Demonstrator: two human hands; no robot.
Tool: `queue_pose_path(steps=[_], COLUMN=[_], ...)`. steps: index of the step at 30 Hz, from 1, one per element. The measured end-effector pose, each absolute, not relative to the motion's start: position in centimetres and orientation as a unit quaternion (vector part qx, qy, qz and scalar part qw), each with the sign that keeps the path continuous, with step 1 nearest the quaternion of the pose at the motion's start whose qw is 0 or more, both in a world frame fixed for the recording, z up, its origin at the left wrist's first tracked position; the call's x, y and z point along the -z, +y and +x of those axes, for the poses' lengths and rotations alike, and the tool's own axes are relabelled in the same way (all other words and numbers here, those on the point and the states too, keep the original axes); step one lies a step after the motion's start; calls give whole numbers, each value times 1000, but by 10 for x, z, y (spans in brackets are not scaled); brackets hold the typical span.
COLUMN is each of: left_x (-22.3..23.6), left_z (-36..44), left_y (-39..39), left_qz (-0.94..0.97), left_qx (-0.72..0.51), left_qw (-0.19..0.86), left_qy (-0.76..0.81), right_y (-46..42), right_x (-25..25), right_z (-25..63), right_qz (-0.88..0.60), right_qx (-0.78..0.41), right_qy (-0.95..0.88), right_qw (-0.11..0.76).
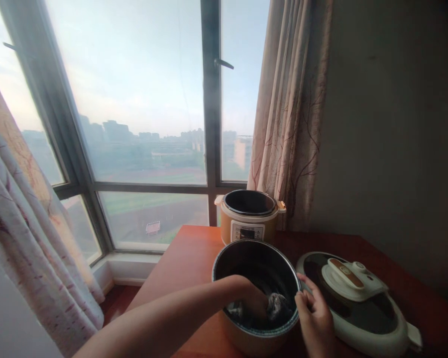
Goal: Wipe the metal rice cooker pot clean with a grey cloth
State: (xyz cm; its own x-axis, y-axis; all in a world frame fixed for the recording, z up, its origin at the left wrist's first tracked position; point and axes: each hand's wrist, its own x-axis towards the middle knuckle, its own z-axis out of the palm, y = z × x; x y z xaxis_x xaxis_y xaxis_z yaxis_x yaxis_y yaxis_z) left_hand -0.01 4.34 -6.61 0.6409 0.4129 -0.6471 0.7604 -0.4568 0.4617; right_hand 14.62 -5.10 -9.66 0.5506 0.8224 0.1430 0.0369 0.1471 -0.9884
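Observation:
An inner cooking pot (259, 258), dark inside and golden-brown outside, tilts towards me above the table. My left hand (254, 301) reaches down into it, pressing a crumpled greyish cloth (278, 306) against the inside; some of its fingers are hidden by the cloth and shadow. At the right edge of the pot, my right hand (315, 313) pinches the rim between thumb and fingers.
Behind the pot stands the pressure cooker body (226, 223) with its control panel. Its large oval lid (381, 328) lies at the right on the reddish-brown table (197, 243). Windows and curtains (283, 124) border the table's far side.

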Motion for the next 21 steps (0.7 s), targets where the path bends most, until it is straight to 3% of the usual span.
queue_pose_path(steps=[3,6,11,14,18,21], left_x=[50,24,-6,-12,-27,-42], left_z=[-11,-32,-69,-78,-71,-49], left_y=[52,63,57,45,33,22], left_qz=[786,745,652,662,729,793], left_qx=[248,187,-151,-255,-284,-300], left_qw=[427,498,601,544,403,265], left_qy=[372,403,438,447,475,459], right_y=[-51,-50,-48,-49,-55,-55], right_x=[98,102,109,99,68,50], right_z=[147,148,155,165,169,156], right_qz=[-581,-580,-568,-602,-623,-562], right_qx=[-293,-307,-367,-344,-228,-241], right_qy=[-374,-373,-358,-373,-416,-451], right_qw=[661,656,644,617,622,650])
